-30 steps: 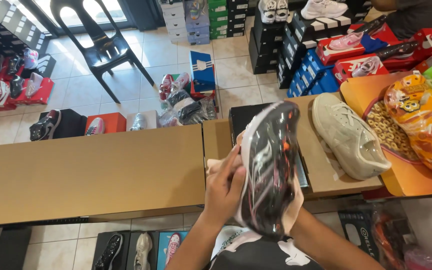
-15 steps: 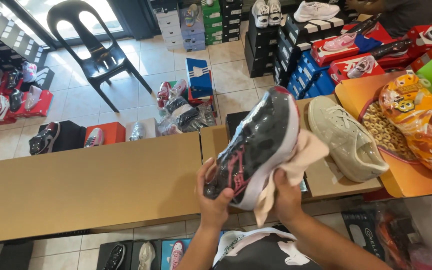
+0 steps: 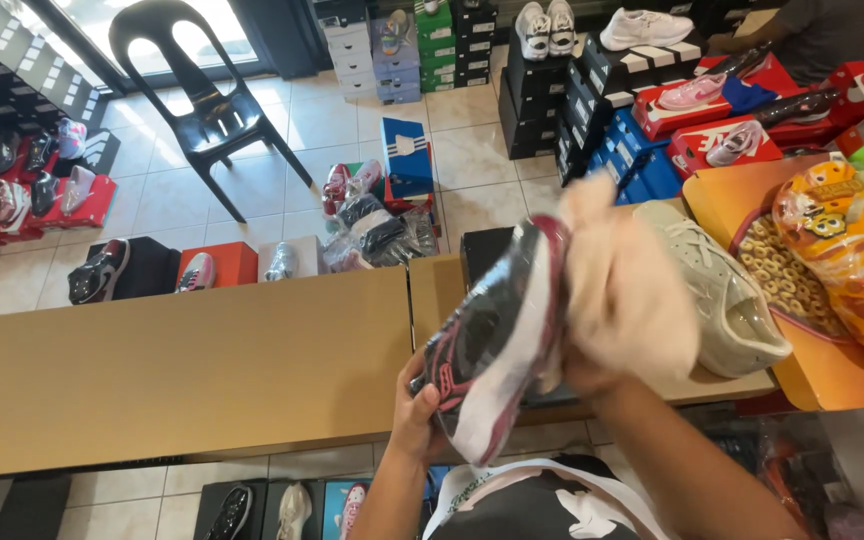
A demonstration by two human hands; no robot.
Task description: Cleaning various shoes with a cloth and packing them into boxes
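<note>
My left hand (image 3: 414,405) grips the lower end of a black and pink sneaker (image 3: 492,340) with a white sole, held tilted over the brown cardboard counter (image 3: 192,365). My right hand (image 3: 592,370) is mostly hidden under a pale beige cloth (image 3: 620,285) that it presses against the sneaker's upper side; the cloth is blurred. A beige sneaker (image 3: 722,290) rests on the counter just right of the cloth.
An orange tray (image 3: 752,200) holds a yellow and orange plastic bag (image 3: 852,250) at the right. Stacked shoe boxes (image 3: 652,130) with sneakers on top stand behind, a black plastic chair (image 3: 202,95) at the back left, and shoes (image 3: 102,270) lie on the tiled floor.
The sneaker has been turned from sole-up to a tilted side position. The cloth has moved from under the shoe up onto its upper right side.
</note>
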